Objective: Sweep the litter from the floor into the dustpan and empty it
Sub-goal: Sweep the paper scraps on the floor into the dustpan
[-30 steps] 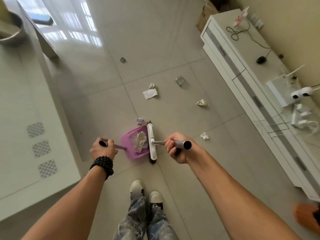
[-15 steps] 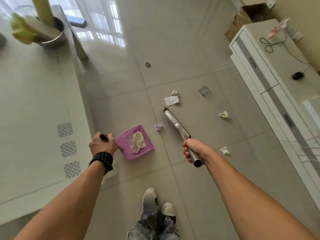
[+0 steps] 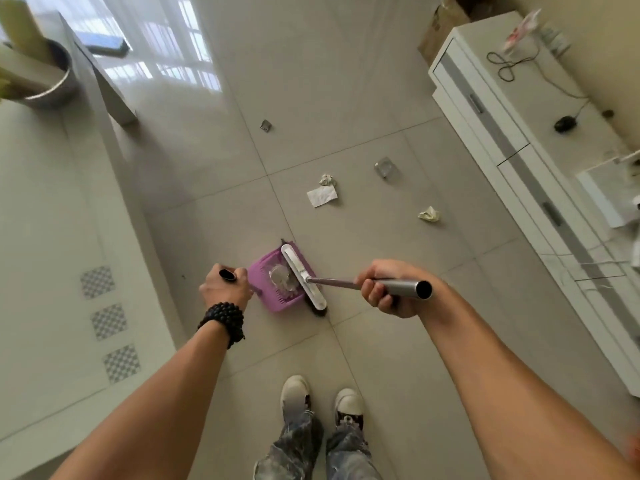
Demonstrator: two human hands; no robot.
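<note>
Purple dustpan (image 3: pixel 277 289) on the floor takes another load as the broom head (image 3: pixel 304 277), out by the far scraps half a second ago, swings back against its mouth. Left hand (image 3: pixel 225 289) fingers grip the pan handle, right hand (image 3: pixel 388 289) fingers wrap the broom pole; white paper (image 3: pixel 322 195) and crumpled wads (image 3: pixel 429 214) lie unswept farther out.

Both arms extended downward, left hand (image 3: pixel 225 288) and right hand (image 3: pixel 388 289) fisted, fingers (image 3: pixel 372 295) curled.

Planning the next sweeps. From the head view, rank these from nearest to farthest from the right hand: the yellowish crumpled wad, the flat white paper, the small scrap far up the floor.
Measured from the right hand:
1. Yellowish crumpled wad, ahead of the hand, toward the white cabinet.
2. Flat white paper, ahead and to the left, just beyond the dustpan.
3. Small scrap, far up the floor, plainly the farthest.
</note>
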